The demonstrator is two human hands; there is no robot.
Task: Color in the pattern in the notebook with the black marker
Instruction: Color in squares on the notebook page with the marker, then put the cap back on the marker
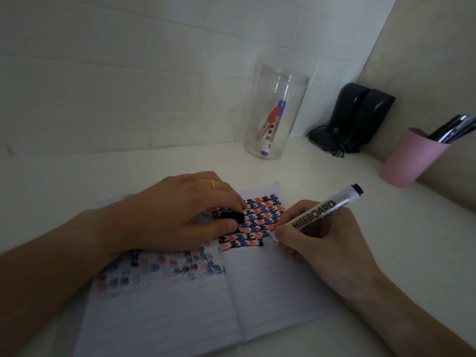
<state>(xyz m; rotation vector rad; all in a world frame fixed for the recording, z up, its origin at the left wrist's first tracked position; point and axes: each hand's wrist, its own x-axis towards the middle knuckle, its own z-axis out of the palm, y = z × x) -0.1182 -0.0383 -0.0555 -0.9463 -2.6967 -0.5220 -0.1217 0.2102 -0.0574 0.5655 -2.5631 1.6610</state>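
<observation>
Head view, right hand [322,243] gripping marker [323,211], notebook [270,292]

The pattern [253,222] on my notebook's [270,292] white, faintly lined page is a weave of black, blue and red-orange shapes; the facing page shows paler smudges of the same three colours. My marker [324,208] is white with black lettering and a black end, its black cap [231,217] apart. On my finger is a yellow ring [212,183]. On the white desk [322,171] stand a pink cup [409,161] and a clear jar [275,112] of red and blue markers.
</observation>
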